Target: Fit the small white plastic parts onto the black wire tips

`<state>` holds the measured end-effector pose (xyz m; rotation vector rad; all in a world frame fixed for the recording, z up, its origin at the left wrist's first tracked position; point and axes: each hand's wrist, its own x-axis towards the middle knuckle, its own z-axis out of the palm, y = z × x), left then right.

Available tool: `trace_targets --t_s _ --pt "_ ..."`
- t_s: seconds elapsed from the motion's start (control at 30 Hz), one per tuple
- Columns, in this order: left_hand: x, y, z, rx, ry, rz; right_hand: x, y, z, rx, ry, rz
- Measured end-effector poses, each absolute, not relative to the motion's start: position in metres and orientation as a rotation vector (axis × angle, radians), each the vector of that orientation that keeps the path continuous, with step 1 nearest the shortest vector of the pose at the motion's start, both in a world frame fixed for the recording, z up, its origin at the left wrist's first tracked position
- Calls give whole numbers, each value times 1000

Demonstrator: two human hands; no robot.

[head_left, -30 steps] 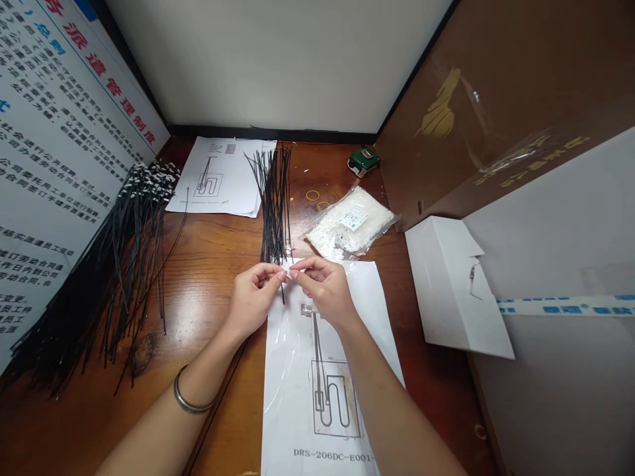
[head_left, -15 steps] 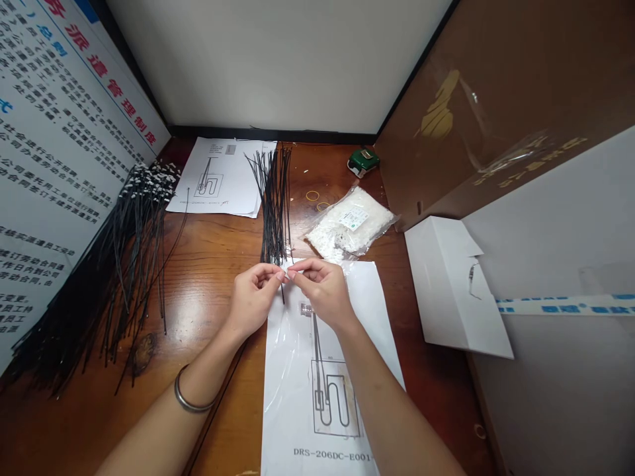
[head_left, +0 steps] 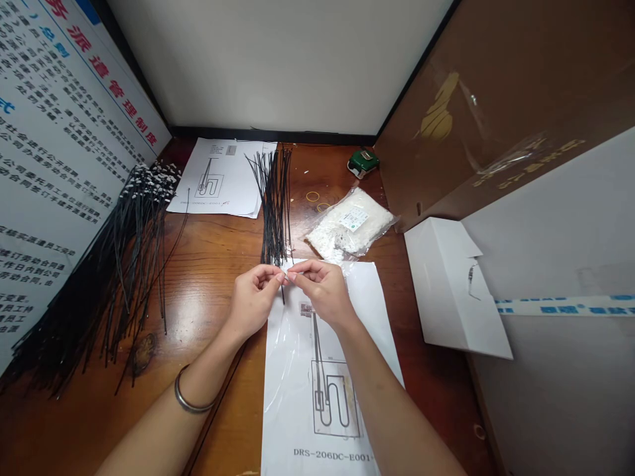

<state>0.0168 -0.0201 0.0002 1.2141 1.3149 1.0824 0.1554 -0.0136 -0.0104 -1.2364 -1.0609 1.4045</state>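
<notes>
My left hand and my right hand meet fingertip to fingertip above the top edge of a printed drawing sheet. Thumb and forefinger of each are pinched together. My left fingers grip a thin black wire, whose short dark length shows just below them; more dark wire runs beneath my left forearm. A tiny white connector is pinched at the right fingertips, against the left ones; its details are too small to make out. Just beyond my hands lies a bundle of black wires.
At left, a large heap of black wires with white ends leans by a printed board. A clear bag of small white parts, rubber bands and a green tape measure lie at the back right. Another drawing sheet lies behind.
Both hands stay in almost the same place, with only a slight shift at the fingertips around the white connector. Nothing else has moved.
</notes>
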Motion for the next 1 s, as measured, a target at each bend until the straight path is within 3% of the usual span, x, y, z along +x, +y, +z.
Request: trace_targets --t_s 1.0 --pt "16 -18 0 1217 1315 1086 156 -13 -7 -1294 -1072 1371"
